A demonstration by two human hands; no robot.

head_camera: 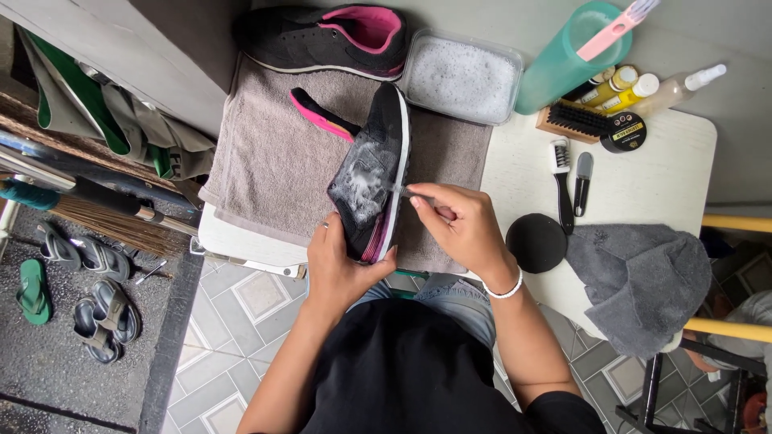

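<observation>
1. At the near edge of the grey-brown terry towel (273,161), the left hand (342,269) grasps the heel end of the black fabric sneaker with pink trim (371,181), fingers closed around it.
2. On the towel, the sneaker lies soapy, its white sole toward the right hand (462,225).
3. This hand pinches a thin brush handle (410,192) against the sole.
4. Beyond the towel stand a second black sneaker (326,40) and a clear tub of foam (462,76).

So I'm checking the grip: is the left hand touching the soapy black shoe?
Touching. The head view shows the left hand wrapped around the near end of the black shoe, thumb pressed on its sole edge.
</observation>
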